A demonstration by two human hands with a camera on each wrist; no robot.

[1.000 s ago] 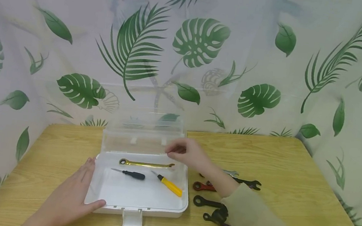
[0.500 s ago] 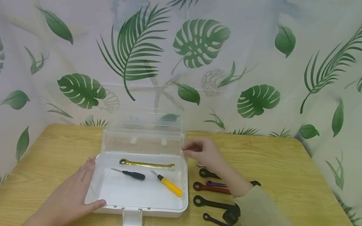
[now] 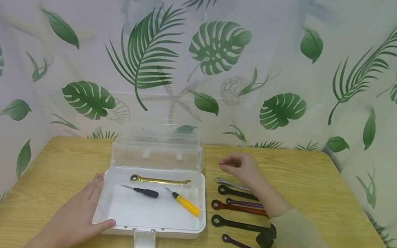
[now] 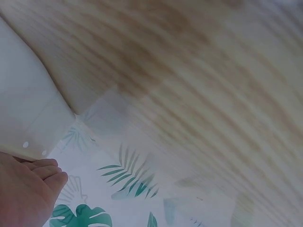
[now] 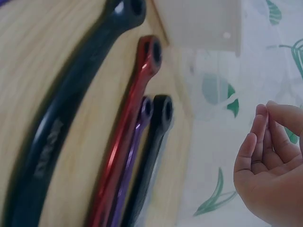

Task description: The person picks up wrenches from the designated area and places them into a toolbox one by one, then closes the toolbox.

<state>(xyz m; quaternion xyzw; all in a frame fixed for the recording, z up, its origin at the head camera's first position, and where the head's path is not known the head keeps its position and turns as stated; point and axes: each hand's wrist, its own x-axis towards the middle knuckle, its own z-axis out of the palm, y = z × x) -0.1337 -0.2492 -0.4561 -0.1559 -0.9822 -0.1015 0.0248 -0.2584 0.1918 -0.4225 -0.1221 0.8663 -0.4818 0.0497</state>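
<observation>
While holding the right hand [image 3: 243,168] pinched together, seemingly on nothing, hovers just beyond the silver wrench [image 3: 233,184], lying crosswise.

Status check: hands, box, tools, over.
Left hand touching white box. Right hand looks empty, near silver wrench. Gold wrench, black-handled tool, yellow-handled tool inside. Lid open; nothing covers them.
</observation>
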